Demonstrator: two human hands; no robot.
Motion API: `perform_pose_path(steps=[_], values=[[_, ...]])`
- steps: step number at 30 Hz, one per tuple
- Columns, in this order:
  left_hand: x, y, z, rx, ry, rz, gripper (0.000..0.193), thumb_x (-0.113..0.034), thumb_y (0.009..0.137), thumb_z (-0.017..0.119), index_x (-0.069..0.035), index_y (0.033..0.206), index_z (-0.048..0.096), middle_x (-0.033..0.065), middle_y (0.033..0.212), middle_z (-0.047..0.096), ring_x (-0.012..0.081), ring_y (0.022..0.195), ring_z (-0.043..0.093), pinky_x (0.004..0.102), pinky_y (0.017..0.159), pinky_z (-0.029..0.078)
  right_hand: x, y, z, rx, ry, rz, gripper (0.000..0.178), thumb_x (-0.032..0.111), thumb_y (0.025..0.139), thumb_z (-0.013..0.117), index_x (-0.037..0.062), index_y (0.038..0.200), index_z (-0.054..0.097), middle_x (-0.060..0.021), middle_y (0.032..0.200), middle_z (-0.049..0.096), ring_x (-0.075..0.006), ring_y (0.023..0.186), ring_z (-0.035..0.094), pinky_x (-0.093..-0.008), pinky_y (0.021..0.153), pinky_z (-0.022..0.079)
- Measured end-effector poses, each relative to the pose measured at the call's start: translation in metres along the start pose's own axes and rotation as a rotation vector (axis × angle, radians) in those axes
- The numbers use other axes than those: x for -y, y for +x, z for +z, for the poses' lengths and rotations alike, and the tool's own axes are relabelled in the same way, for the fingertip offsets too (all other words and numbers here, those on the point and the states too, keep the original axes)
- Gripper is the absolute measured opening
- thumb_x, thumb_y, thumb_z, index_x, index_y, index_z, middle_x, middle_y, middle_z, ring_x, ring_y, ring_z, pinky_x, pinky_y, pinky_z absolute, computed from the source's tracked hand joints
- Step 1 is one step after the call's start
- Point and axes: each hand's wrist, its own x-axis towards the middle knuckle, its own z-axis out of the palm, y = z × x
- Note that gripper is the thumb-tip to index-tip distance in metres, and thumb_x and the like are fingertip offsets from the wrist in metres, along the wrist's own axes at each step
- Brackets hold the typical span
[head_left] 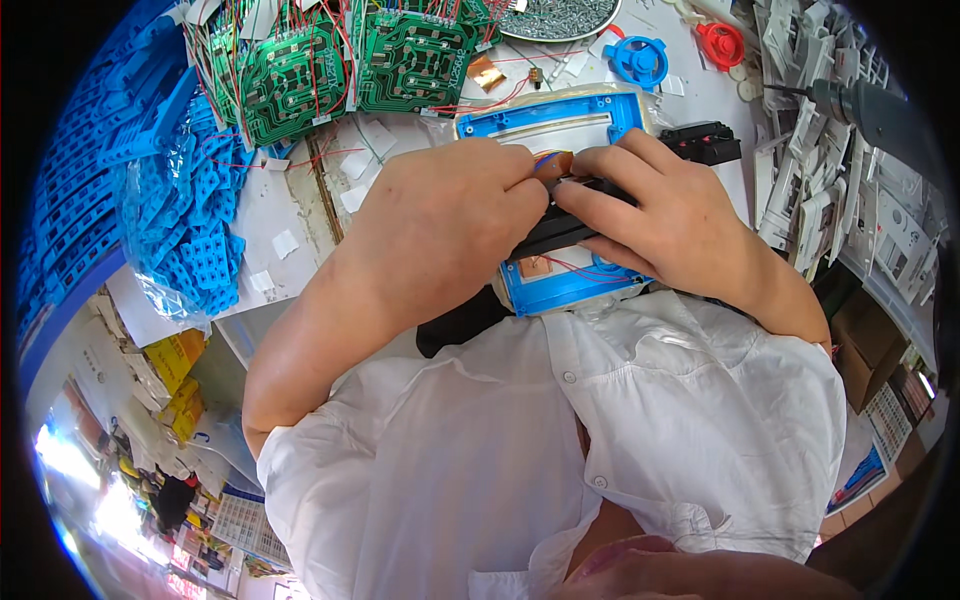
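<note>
A long black plastic part [552, 236] lies across a blue plastic frame [530, 298] with a white inside, in front of my chest. My left hand [455, 215] is closed in a pinch at the left end of the black part; its fingertips are partly hidden. My right hand [665, 200] curls over the right end, thumb and fingers gripping it. Between the fingertips shows a small orange-brown piece [555, 165] with thin coloured wires. Red wires run inside the frame's near side. Just beyond my right hand lies another black part [703, 143].
Green circuit boards [290, 85] with many wires are piled at the back left. Blue plastic parts [200, 220] heap at the left, white ones [815, 150] at the right. A dark power tool [870, 115] juts in above them. Blue [637, 62] and red rings [720, 45] lie far right.
</note>
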Motion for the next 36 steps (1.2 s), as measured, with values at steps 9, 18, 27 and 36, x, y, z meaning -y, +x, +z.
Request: perform_pose_path(steps=[9,18,27,36], values=[[-0.009,-0.015,0.004,-0.004,-0.311,-0.253,0.015,-0.005,0.091,0.067,0.000,0.105,0.073,0.0134,0.088,0.066,0.0315,0.075,0.066,0.0382,0.065,0.051,0.009,0.002,-0.008,0.115,-0.130,-0.013,0.038,0.014,0.082,0.068,0.0193,0.118,0.060,-0.0026,0.108,0.059,-0.0251,0.091,0.063,-0.0314,0.060,0.059],[0.000,0.006,0.000,0.129,-0.528,-0.480,0.017,-0.011,0.094,0.068,0.005,0.097,0.073,0.0098,0.070,0.066,0.0123,0.062,0.058,0.0292,0.059,0.047,0.012,0.004,-0.015,0.137,-0.134,-0.034,0.039,0.023,0.085,0.070,0.0140,0.122,0.059,-0.0043,0.110,0.060,-0.0237,0.090,0.062,-0.0298,0.061,0.059],[0.011,0.016,-0.002,0.280,-0.638,-0.555,0.016,-0.009,0.091,0.069,0.007,0.090,0.072,0.0035,0.070,0.066,0.0055,0.066,0.056,0.0272,0.059,0.046,0.019,0.006,-0.022,0.264,-0.137,0.025,0.054,0.015,0.077,0.070,0.0121,0.130,0.062,-0.0069,0.131,0.063,-0.0239,0.102,0.064,-0.0303,0.073,0.060],[0.023,0.034,-0.007,0.478,-0.616,-0.648,0.017,-0.014,0.083,0.072,0.002,0.084,0.074,0.0018,0.069,0.065,0.0076,0.066,0.056,0.0278,0.060,0.044,0.018,0.007,-0.019,0.250,-0.102,0.004,0.056,0.009,0.072,0.071,0.0093,0.127,0.063,-0.0087,0.130,0.064,-0.0250,0.100,0.064,-0.0306,0.073,0.059]])
